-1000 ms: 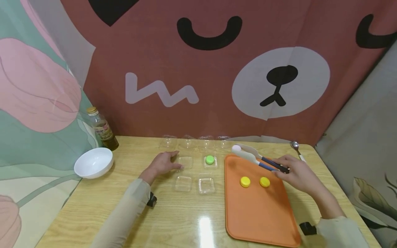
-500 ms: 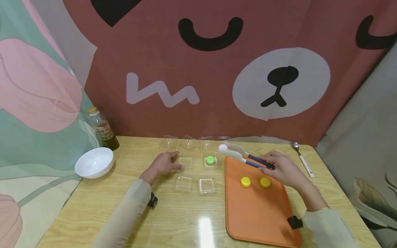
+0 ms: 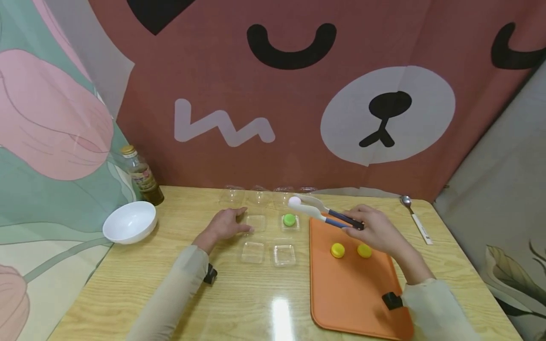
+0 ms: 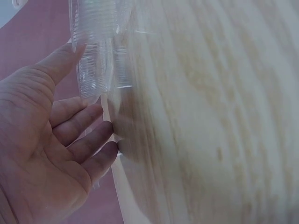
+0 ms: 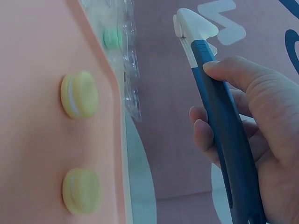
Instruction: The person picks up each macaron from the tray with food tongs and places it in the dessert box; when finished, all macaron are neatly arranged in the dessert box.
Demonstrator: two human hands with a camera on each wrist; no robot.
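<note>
My right hand point(image 3: 375, 229) grips blue-handled tongs point(image 5: 219, 116) with pale tips. Pinched in the tips is a pale pink macaron point(image 3: 294, 201), held above the table behind the green macaron point(image 3: 289, 219). That green one sits in a clear plastic box. My left hand point(image 3: 226, 223) rests at the left side of another open clear box point(image 3: 256, 222), thumb and forefinger spread at its edge. In the left wrist view its fingers are relaxed beside the clear plastic point(image 4: 93, 70). Two yellow macarons point(image 3: 338, 250) lie on the orange tray point(image 3: 354, 298).
Two more clear boxes point(image 3: 284, 255) stand nearer, with raised clear lids point(image 3: 232, 194) along the back. A white bowl point(image 3: 130, 222) and a bottle point(image 3: 145, 177) of dark liquid stand at left. A spoon point(image 3: 420, 227) lies right of the tray.
My right hand has moved left with the tongs, carrying the pink macaron from above the tray's back corner to over the boxes. The left hand has stayed in place.
</note>
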